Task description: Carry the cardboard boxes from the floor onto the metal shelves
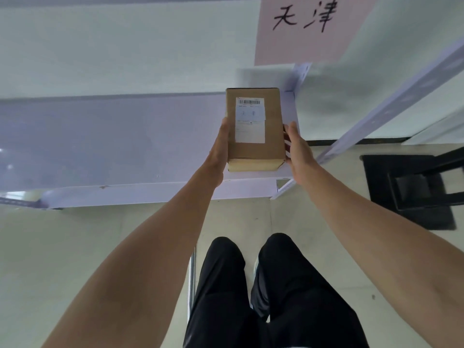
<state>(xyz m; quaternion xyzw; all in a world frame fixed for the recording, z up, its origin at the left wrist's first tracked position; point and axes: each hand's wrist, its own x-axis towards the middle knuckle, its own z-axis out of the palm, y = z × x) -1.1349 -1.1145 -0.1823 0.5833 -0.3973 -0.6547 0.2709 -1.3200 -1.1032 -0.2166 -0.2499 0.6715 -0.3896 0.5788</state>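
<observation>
Box [254, 129], label up, over the right end of the shelf [113, 136] beside the corner post [298, 79]; whether it rests or hovers, cannot tell. Left hand [221, 149] and right hand [297, 151] flank its long sides, fingers grasping the box, likely to steer it squarely inward. Pink sign [308, 28] on the wall above, perhaps marking this bay.

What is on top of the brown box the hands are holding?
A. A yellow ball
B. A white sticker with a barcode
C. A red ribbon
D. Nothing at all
B, because the box, gripped at its sides by the left hand and the right hand over the shelf, has a white sticker with a barcode printed near its far end.
</observation>
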